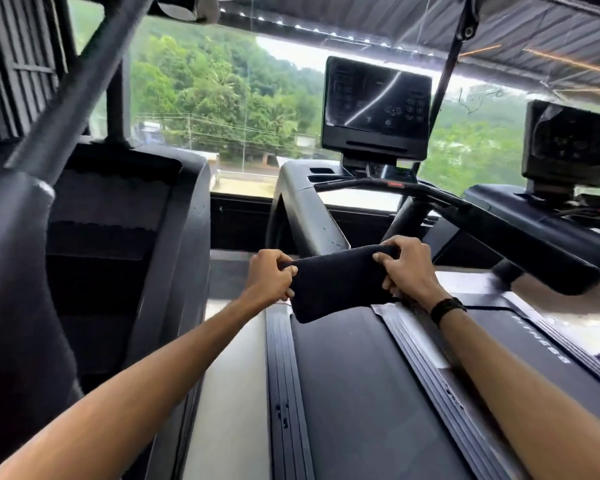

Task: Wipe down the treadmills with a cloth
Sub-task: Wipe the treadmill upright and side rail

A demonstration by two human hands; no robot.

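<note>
A dark cloth (336, 284) is stretched in the air between both hands, above the front of a black treadmill belt (361, 393). My left hand (271, 275) grips the cloth's left edge. My right hand (407, 265) grips its right edge; a black band sits on that wrist. The treadmill's console screen (376, 105) stands ahead and above, tilted, with its handlebar (440, 199) running right of the cloth. A second treadmill (541, 344) lies to the right with its own screen (567, 142).
A black stair-climbing machine (118, 230) fills the left, its thick rail (77, 98) slanting overhead. A grey floor strip (232, 393) separates it from the treadmill. Large windows ahead show trees. A dark corrugated roof hangs low above.
</note>
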